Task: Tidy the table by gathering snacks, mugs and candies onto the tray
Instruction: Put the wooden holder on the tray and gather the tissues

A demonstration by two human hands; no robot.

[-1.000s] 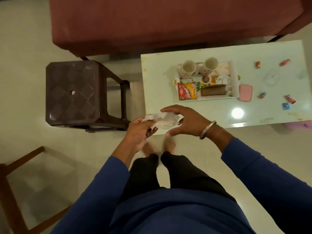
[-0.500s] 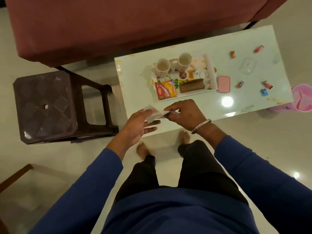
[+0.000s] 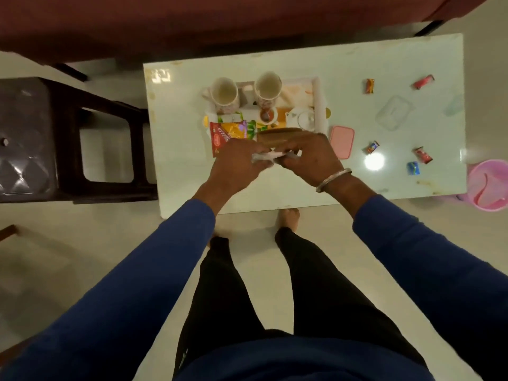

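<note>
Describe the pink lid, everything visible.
The pink lid is a flat rounded rectangle, plastic by its look, with a raised rim. It lies flat on the table, right beside the tray's right edge; whether they touch is unclear. The right hand hovers near its left side.

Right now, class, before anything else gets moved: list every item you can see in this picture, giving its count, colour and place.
Table: one, pale glossy white, centre.
Tray: one, white patterned, on the table's left half.
Mugs: two, cream with floral print, upright on the tray's far side.
Snack packet: one, red and yellow, tray's near left.
Brown packet: one, tray's near side, partly behind the hands.
Pink lid: one, right of the tray.
Clear container: one, table's right half.
Candies: five, red, orange and blue wrappers, scattered on the right.
Stool: one, dark brown, left.
Pink tub: one, floor, right.
Sofa: one, maroon, behind.
White wrapper: one, between both hands.
Left hand, right hand: pinching the wrapper.
</note>
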